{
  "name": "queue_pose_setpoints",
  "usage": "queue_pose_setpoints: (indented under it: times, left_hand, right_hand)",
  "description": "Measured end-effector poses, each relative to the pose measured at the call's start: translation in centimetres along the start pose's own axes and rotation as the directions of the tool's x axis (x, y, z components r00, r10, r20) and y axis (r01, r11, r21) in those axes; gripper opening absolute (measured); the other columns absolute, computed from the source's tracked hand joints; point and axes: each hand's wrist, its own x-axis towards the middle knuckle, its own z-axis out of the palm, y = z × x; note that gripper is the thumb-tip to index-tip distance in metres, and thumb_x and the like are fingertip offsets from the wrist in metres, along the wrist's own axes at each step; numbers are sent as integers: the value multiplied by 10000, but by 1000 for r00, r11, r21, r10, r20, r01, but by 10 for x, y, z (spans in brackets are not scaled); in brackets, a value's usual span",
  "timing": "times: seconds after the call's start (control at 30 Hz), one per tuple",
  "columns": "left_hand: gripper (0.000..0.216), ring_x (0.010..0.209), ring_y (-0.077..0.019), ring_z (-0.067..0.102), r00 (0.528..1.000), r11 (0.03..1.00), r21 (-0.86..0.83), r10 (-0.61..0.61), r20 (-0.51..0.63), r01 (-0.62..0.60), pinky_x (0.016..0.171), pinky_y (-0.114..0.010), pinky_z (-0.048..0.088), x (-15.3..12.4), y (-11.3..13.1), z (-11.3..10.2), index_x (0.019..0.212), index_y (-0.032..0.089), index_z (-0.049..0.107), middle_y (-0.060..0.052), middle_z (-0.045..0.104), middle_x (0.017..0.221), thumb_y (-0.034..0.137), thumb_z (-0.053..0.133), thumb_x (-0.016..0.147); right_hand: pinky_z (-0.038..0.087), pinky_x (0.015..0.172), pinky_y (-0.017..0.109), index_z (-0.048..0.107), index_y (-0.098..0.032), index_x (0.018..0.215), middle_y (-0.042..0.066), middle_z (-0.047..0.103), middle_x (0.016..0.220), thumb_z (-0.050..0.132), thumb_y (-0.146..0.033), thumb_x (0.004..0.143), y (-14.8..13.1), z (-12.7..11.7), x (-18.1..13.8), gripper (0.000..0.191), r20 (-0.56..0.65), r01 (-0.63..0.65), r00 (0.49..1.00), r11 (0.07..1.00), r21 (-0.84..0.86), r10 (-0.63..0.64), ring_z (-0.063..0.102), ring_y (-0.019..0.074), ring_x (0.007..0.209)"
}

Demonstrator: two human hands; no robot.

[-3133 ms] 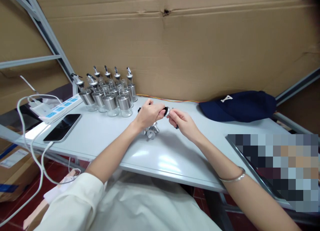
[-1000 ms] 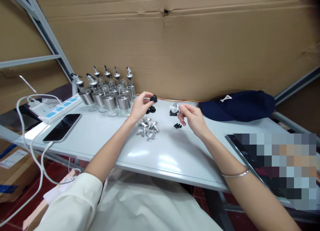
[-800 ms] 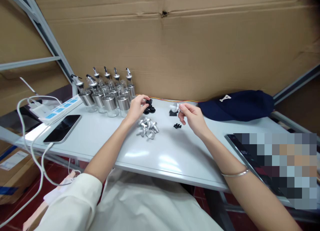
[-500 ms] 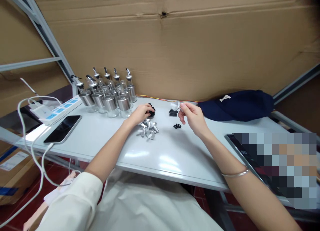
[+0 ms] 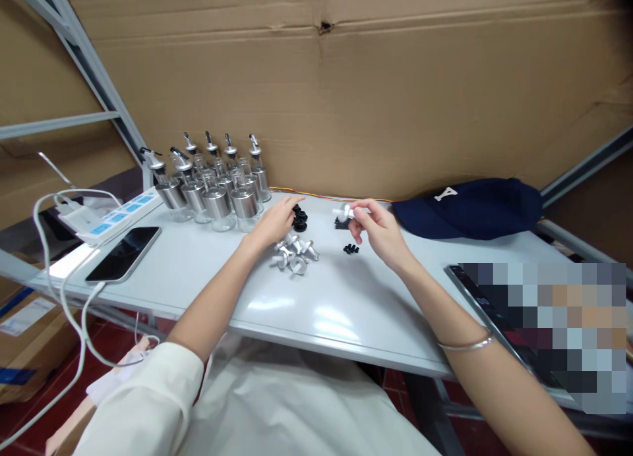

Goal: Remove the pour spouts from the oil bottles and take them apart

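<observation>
My left hand [image 5: 273,223] rests low on the white table [image 5: 208,271], fingers stretched toward the black rings [image 5: 299,218], with nothing visible in it. Just in front of it lies a small heap of silver pourer spouts [image 5: 293,252]. My right hand [image 5: 374,227] is raised a little above the table and pinches a small silver-and-white pourer part [image 5: 345,211]. Below that hand lie tiny black plugs [image 5: 351,249] and a darker cluster of black pieces [image 5: 340,223].
Several glass bottles with silver spouts [image 5: 217,186] stand at the back left. A phone [image 5: 123,252], a power strip [image 5: 111,215] and white cables lie at the left. A navy cap [image 5: 472,207] sits at the right. Cardboard walls rise behind.
My left hand came down from holding a black ring in the air, set it by the other rings and now lies open there. My right hand stayed in place with its part.
</observation>
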Motion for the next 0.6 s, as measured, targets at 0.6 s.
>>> queue_pose_setpoints:
  times: [0.6]
  left_hand:
    - [420, 688, -167, 514, 887, 972, -109, -140, 441, 208, 646, -259, 367, -6, 29, -1, 744, 184, 523, -11, 549, 710, 510, 299, 883]
  right_hand:
    - [427, 667, 268, 574, -185, 901, 54, 652, 799, 520, -202, 827, 12, 21, -14, 93, 371, 245, 929, 742, -624, 6, 591, 166, 677]
